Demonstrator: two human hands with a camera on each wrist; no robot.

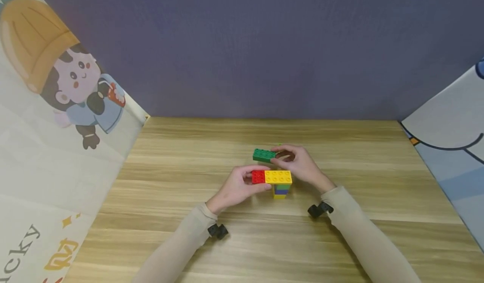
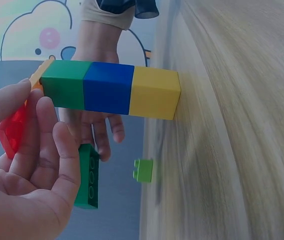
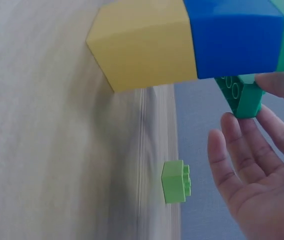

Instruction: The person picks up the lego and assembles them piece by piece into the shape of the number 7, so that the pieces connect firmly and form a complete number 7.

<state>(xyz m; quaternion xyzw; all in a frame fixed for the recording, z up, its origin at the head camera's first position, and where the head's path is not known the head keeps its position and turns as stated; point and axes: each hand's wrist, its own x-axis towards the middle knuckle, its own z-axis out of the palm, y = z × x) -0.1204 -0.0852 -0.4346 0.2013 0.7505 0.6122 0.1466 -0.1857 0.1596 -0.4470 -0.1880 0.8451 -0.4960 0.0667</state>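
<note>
A tower of toy building bricks stands on the table: a yellow brick (image 2: 154, 93) at the bottom, a blue brick (image 2: 108, 88) in the middle, a green brick (image 2: 64, 84) above. Across its top lies a long yellow brick (image 1: 278, 176), with a red brick (image 1: 258, 176) at its left end. My left hand (image 1: 236, 187) grips the red brick between thumb and fingers, beside the tower. Behind the tower, my right hand (image 1: 302, 163) pinches the right end of a dark green brick (image 1: 263, 155), held above the table with its studs up.
A small light green brick (image 3: 174, 181) sits on the wooden table (image 1: 170, 165) behind the tower, mostly hidden by the right hand in the head view. A dark blue-grey panel (image 1: 242, 56) rises at the table's back edge. Printed sheets border the left and right sides.
</note>
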